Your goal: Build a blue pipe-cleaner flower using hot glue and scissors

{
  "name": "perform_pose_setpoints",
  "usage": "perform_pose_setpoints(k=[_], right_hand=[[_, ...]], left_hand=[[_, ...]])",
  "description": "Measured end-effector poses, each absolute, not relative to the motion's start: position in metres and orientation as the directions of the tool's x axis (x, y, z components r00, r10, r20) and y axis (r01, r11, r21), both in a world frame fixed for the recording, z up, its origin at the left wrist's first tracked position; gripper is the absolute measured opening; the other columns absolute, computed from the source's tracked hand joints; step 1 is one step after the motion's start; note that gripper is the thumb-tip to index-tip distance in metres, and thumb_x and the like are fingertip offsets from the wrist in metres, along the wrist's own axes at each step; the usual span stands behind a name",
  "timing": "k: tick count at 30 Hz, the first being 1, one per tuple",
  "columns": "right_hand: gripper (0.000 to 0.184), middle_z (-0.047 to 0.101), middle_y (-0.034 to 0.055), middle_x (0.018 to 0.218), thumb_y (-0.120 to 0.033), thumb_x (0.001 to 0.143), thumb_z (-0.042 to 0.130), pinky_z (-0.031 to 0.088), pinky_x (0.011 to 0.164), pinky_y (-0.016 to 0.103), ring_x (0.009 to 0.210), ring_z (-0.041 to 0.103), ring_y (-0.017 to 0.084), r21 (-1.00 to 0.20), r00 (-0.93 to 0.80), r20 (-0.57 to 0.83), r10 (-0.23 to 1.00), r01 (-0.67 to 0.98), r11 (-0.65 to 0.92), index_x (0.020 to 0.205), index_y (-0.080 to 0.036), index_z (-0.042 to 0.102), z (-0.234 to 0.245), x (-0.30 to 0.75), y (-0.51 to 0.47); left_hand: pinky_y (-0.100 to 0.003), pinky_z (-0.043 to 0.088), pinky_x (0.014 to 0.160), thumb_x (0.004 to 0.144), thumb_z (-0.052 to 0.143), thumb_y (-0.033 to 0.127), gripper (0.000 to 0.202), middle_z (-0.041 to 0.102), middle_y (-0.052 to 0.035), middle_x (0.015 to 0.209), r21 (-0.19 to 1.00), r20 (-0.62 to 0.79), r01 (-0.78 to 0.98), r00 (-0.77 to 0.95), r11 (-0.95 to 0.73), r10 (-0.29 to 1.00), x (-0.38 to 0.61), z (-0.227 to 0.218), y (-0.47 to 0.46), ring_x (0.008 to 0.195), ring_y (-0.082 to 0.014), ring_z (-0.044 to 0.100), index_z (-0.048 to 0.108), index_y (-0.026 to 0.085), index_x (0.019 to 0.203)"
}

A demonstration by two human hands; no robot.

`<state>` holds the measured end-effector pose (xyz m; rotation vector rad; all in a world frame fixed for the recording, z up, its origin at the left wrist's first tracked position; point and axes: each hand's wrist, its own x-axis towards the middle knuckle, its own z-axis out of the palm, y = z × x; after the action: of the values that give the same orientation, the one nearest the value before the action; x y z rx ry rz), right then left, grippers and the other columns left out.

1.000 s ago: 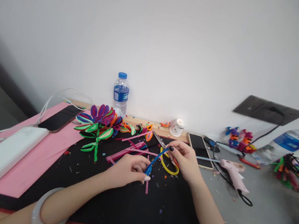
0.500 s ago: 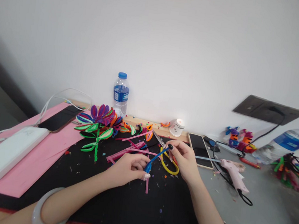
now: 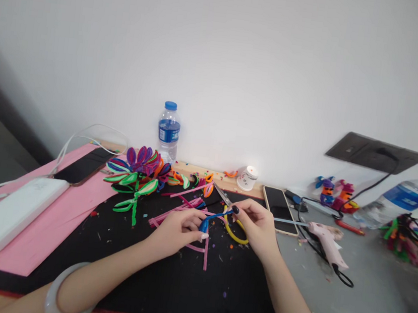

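Both my hands work over a black mat (image 3: 163, 283). My left hand (image 3: 177, 229) is closed, pinching one end of a short blue pipe cleaner (image 3: 214, 216). My right hand (image 3: 256, 226) pinches the other end between thumb and forefinger. The blue piece runs nearly level between them. Yellow-handled scissors (image 3: 232, 219) lie just behind and under my right hand. Loose pink pipe cleaner strips (image 3: 181, 210) lie under and beyond my left hand.
A multicoloured pipe-cleaner flower (image 3: 138, 173), a water bottle (image 3: 168, 131), a small white cup (image 3: 247, 177), a phone (image 3: 279, 210) and a pink glue gun (image 3: 326, 242) stand around. At left lie pink paper (image 3: 52, 223), a white power bank (image 3: 3, 215) and another phone (image 3: 84, 166).
My left hand has lifted slightly and moved back towards my right hand. The blue pipe cleaner has gone from slanting to nearly level, and a thin pink strip now shows below my left hand.
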<state>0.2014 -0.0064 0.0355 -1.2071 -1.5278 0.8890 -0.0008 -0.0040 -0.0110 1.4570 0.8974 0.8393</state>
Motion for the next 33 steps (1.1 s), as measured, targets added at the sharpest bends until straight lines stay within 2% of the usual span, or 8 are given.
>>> perform_pose_setpoints(k=[11, 17, 33], right_hand=[[0.012, 0.06, 0.0034, 0.07, -0.026, 0.078, 0.057, 0.043, 0.058, 0.026, 0.062, 0.053, 0.014, -0.897, -0.081, 0.317, 0.945, 0.297, 0.326, 0.07, -0.018, 0.059, 0.031, 0.197, -0.009], [0.015, 0.059, 0.0032, 0.07, -0.029, 0.079, 0.056, 0.042, 0.059, 0.026, 0.064, 0.053, 0.015, -0.884, -0.104, 0.313, 0.944, 0.331, 0.329, 0.069, -0.018, 0.058, 0.03, 0.194, -0.011], [0.014, 0.058, 0.0019, 0.064, -0.023, 0.08, 0.054, 0.039, 0.055, 0.024, 0.059, 0.051, 0.012, -0.852, -0.207, 0.309, 0.928, 0.373, 0.367, 0.069, -0.015, 0.059, 0.033, 0.186, -0.015]], left_hand=[[-0.025, 0.047, 0.062, 0.066, 0.066, 0.026, 0.033, 0.061, -0.0025, 0.079, 0.998, 0.013, 0.057, 0.379, -0.038, 0.925, -0.001, -0.01, -0.003, 0.066, -0.0123, 0.058, 0.056, 0.014, 0.095], [-0.024, 0.046, 0.062, 0.067, 0.065, 0.023, 0.031, 0.062, -0.0028, 0.079, 0.998, 0.025, 0.05, 0.344, -0.045, 0.938, -0.002, -0.01, -0.002, 0.065, -0.0119, 0.058, 0.055, 0.014, 0.094], [-0.028, 0.051, 0.066, 0.064, 0.068, 0.022, 0.029, 0.064, -0.0036, 0.076, 1.0, 0.014, -0.006, 0.293, -0.013, 0.956, -0.001, -0.014, 0.003, 0.067, -0.0158, 0.063, 0.054, 0.015, 0.089]])
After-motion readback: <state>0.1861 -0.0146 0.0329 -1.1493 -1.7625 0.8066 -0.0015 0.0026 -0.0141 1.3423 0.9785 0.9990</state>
